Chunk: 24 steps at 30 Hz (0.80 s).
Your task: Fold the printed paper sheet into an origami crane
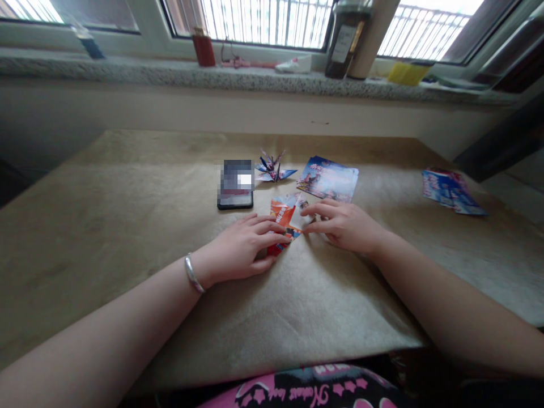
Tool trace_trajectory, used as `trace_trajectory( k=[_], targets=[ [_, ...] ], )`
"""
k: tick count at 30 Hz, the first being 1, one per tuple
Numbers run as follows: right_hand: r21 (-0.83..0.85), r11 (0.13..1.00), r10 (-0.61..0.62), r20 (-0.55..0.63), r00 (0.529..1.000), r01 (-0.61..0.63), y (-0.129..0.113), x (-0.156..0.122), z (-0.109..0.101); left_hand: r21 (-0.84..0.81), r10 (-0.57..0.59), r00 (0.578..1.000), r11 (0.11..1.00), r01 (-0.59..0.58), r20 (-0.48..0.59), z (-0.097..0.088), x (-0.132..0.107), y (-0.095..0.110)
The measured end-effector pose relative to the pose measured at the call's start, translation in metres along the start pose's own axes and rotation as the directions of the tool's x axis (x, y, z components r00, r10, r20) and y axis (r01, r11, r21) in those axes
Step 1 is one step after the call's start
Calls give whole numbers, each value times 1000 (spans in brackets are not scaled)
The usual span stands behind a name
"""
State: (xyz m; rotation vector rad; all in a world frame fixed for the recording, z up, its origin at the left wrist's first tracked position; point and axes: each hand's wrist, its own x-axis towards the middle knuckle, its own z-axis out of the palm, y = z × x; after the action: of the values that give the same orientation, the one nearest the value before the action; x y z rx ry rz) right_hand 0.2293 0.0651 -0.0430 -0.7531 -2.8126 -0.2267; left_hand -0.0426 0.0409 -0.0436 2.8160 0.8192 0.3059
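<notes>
A sheet of orange, red and blue printed paper, folded into a small pointed shape, lies on the table in front of me. Its right part shows a pale flap. My left hand rests palm down with fingers stretched over the paper's left and lower part, holding it against the table. From the other side, my right hand has its fingers bent at the paper's right edge, thumb and forefinger on the pale flap. The ends of its other fingers are hidden. Just beyond stands a folded paper crane in blue and pink.
A phone lies left of the crane. Behind my right hand is a stack of printed paper squares, with more printed papers at the far right. The windowsill holds a dark jar and a red container.
</notes>
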Motion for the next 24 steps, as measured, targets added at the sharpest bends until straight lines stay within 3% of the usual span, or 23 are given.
trace_trajectory(
  k=[16, 21, 24],
  targets=[
    [63, 997, 42, -14, 999, -41, 3, -5, 2, 40, 35, 999, 999, -36, 19, 0, -1, -1],
    [254, 958, 163, -102, 981, -133, 2, -1, 10, 44, 47, 999, 998, -48, 17, -1, -2, 0],
    [361, 900, 304, -113, 946, -245, -6, 7, 16, 36, 35, 999, 999, -35, 11, -2, -1, 1]
  ],
)
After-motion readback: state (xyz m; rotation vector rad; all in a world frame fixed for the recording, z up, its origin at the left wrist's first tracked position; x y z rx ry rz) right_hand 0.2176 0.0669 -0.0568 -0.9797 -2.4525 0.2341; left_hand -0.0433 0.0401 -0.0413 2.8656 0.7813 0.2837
